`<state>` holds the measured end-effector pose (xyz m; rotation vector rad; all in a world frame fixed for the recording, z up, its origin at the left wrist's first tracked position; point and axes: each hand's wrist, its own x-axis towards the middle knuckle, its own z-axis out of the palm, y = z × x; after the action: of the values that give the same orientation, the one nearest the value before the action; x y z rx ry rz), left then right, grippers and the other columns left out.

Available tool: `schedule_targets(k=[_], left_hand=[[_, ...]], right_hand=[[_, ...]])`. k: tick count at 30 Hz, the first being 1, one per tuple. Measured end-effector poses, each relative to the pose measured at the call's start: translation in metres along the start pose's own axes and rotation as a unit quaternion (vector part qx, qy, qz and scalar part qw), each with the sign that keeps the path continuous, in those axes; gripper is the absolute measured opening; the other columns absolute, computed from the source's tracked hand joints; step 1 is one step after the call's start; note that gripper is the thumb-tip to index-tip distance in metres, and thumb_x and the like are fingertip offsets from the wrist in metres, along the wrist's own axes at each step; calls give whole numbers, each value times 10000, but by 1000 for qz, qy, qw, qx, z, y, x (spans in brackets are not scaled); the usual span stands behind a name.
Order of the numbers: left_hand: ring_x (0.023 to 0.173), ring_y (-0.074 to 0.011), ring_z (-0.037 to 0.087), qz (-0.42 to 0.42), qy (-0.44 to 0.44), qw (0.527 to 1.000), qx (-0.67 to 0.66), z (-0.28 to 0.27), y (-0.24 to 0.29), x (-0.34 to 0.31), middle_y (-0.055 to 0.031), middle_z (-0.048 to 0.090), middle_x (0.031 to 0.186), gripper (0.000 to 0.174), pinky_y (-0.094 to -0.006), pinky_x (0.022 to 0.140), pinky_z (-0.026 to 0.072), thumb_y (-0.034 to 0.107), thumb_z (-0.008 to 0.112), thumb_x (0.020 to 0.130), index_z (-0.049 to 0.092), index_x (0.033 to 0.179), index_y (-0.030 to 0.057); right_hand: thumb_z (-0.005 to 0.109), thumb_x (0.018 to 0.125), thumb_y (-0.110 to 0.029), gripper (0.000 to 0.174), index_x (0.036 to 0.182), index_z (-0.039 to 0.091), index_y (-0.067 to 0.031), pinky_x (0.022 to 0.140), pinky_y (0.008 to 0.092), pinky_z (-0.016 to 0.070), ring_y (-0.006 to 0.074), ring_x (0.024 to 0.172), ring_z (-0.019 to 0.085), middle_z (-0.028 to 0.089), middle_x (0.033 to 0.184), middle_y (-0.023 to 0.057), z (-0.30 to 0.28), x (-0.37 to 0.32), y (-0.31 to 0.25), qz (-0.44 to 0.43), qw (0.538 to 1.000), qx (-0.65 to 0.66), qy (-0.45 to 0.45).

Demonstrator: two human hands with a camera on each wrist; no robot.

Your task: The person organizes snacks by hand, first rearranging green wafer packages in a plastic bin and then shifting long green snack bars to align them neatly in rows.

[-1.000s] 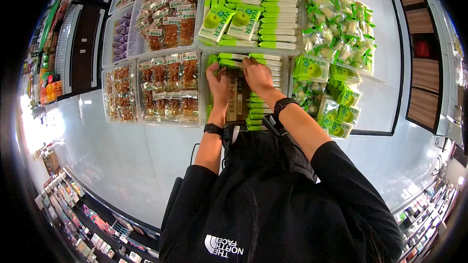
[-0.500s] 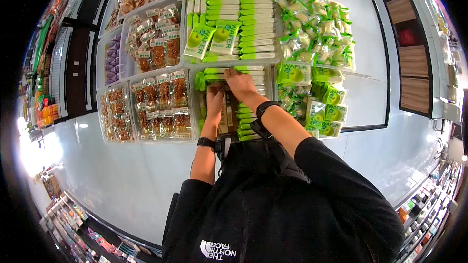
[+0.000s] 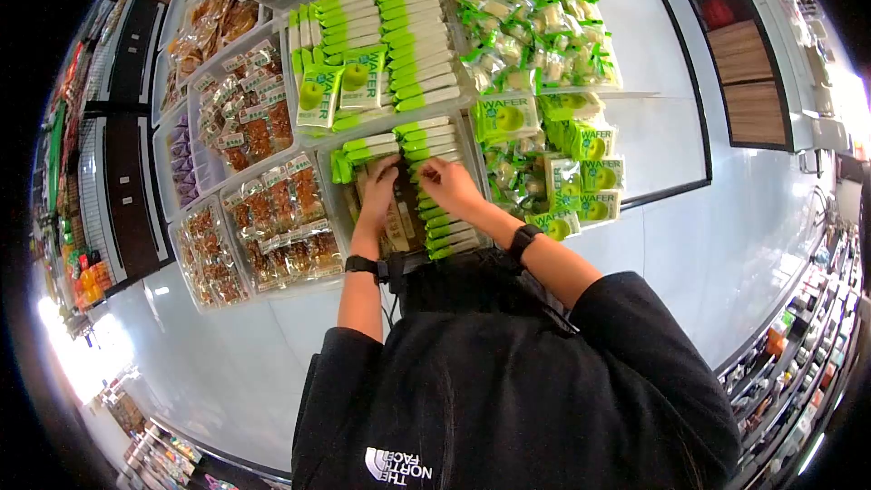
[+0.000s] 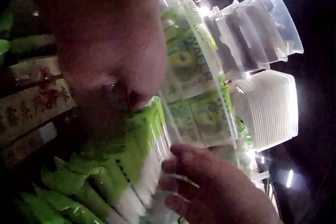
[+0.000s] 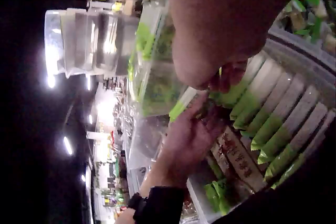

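Observation:
A clear bin [image 3: 328,209] holds green-and-white wafer packs [image 3: 435,147] standing in rows, with brown labelled packs [image 3: 397,227] low beside them. My left hand [image 3: 376,197] reaches over the brown packs, and its palm and loosely bent fingers show as the left hand [image 5: 186,140] in the right wrist view. Against the edge of the right-hand wafer row is my right hand [image 3: 454,191], fingers bent. In the left wrist view, the right hand [image 4: 215,187] is beside the packs' white ends; whether it pinches one is unclear. The left hand [image 4: 115,40] hides its own fingertips there.
Behind is a larger bin of wafer packs [image 3: 413,36] with two square wafer packets [image 3: 363,77] on top. Green-tied sweets [image 3: 544,27] and more wafer packets [image 3: 594,172] lie to the right. Bins of brown snacks [image 3: 288,209] stand left. Stacked clear bins [image 4: 268,108] show beyond.
The head view has shifted and turned, so the bins appear tilted. Both hands have drawn back from the wafer packs at the bin's far end, the right one to the right-hand row's edge.

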<state>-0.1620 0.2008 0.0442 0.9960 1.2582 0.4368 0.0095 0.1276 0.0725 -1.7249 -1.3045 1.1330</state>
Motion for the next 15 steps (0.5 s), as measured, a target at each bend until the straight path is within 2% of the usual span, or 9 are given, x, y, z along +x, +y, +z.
schedule_targets(k=[2,3,5,6,7,9,10,12,15], left_hand=[[1260,-315,413,43,-49,984,167,-11,-8,12,-174,441,1363,374,-369,998,333,247,453,941,456,1312,196],[1260,-315,413,38,-55,983,170,-17,-10,8,-174,441,1363,374,-369,998,333,247,453,941,456,1312,196],[1214,-321,468,68,-35,969,237,-7,-12,20,-153,509,1301,392,-390,990,348,244,438,945,424,1334,205],[1122,-300,537,149,-12,929,339,-15,-30,33,-120,561,1229,387,-397,963,387,234,461,936,446,1320,191],[1099,-263,540,63,1,973,222,-1,-5,17,-92,573,1200,371,-398,939,409,223,471,937,467,1306,184],[1102,-247,528,95,33,980,171,1,-14,19,-79,573,1201,322,-385,928,410,207,469,940,528,1255,174],[1118,-242,518,81,21,982,171,3,-17,19,-77,568,1210,306,-386,925,409,202,467,942,548,1234,165],[1087,-242,541,88,44,981,168,1,-13,15,-96,593,1169,258,-369,902,423,176,473,933,620,1133,104],[1027,-243,577,82,33,988,123,-7,-17,16,-104,630,1100,249,-348,875,431,152,468,924,642,1081,68]], right_hand=[[607,806,-147,218,979,625,-15,736,373,498,318,820,636,653,905,174,-17,-16,10,12,999,28,26],[611,799,-135,238,1004,628,-16,736,347,500,270,831,653,662,913,168,-28,-23,15,26,999,14,34],[603,800,-117,237,1012,628,-15,711,333,498,244,814,655,669,898,152,-61,-47,33,61,992,66,86],[600,809,-108,224,1011,627,-13,682,312,491,203,757,635,661,840,120,-61,-47,32,72,991,74,88],[600,809,-108,224,1011,627,-13,682,312,491,203,757,635,661,840,120,-82,-62,36,85,989,56,109],[597,823,-104,205,1005,626,-15,653,295,484,145,711,592,641,792,74,-93,-74,36,91,980,88,155],[600,829,-107,197,1003,623,-19,638,276,474,106,698,554,625,775,38,-108,-90,39,108,965,129,199],[590,835,-87,187,1005,618,-15,641,256,469,102,711,568,628,791,35,-117,-101,54,109,951,128,262],[578,838,-75,172,991,616,-6,651,247,472,104,719,578,633,815,43,-136,-123,61,126,925,112,341]])
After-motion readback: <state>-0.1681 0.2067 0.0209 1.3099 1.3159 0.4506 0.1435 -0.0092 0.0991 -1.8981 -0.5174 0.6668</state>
